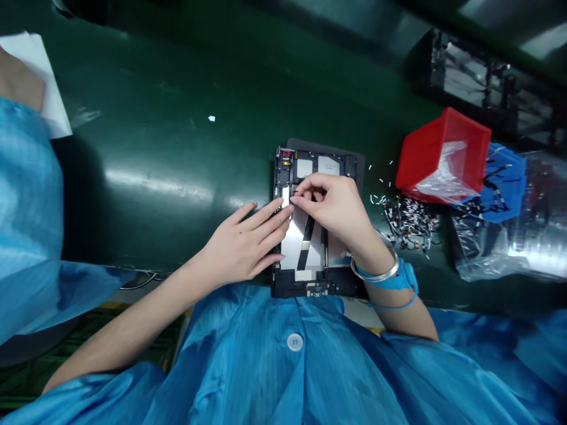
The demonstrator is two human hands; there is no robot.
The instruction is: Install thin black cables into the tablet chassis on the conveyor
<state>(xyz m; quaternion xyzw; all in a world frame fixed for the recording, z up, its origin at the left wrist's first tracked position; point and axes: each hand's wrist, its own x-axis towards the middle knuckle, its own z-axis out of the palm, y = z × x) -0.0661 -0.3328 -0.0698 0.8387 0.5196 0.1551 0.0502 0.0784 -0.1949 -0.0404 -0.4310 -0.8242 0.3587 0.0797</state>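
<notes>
An opened tablet chassis (310,277) lies on the green belt in front of me, with a silver inner plate and a black flat cable (306,236) running across it. My left hand (241,242) lies flat on the chassis's left edge, fingers stretched out and together. My right hand (336,203) reaches over the upper half, thumb and forefinger pinched at the left side on a tiny part I cannot make out. A silver bangle and a blue wrist strap (390,276) circle my right wrist.
A red bin (432,153) with a plastic bag inside stands to the right, beside a blue bin (509,177) and clear bags. Several small black cable parts (407,221) lie scattered between bin and chassis. Another person's blue sleeve (26,195) and white paper (39,65) are at the left.
</notes>
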